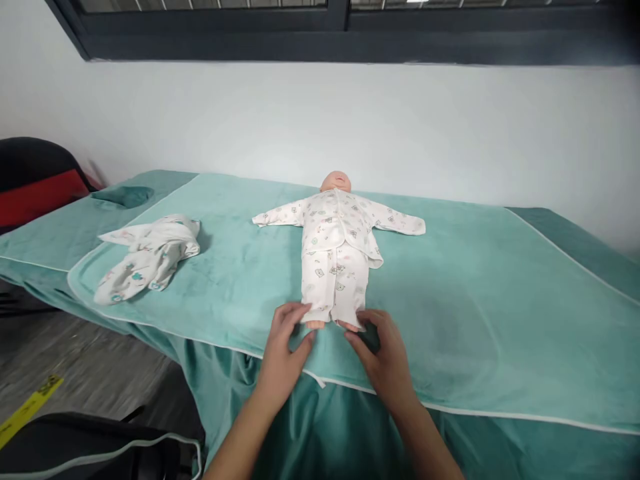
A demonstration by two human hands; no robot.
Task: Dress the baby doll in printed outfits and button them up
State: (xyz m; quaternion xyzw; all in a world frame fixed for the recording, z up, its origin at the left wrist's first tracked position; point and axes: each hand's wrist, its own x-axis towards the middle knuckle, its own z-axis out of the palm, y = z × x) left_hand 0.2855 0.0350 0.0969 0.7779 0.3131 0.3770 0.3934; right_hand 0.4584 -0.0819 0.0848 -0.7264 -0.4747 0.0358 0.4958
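A baby doll (336,180) lies on its back, head toward the wall and arms spread. It wears a white printed baby shirt (333,217) and matching baby trousers (330,283); its toes show below the cuffs. My left hand (285,353) has its fingertips on the outer edge of the left cuff, with the thumb beside the toes. At the other cuff, my right hand (385,357) curls its fingers over the hem, thumb under the foot. Both hands appear to grip the trouser hems. The doll's own hands are hidden in the sleeves.
A crumpled white printed cloth (155,257) lies to the left on the green bed cover (450,280). Beyond the bed are a white wall and a dark window frame (225,40). A black and red chair (40,180) stands at far left, a black bag-like object (90,447) at lower left.
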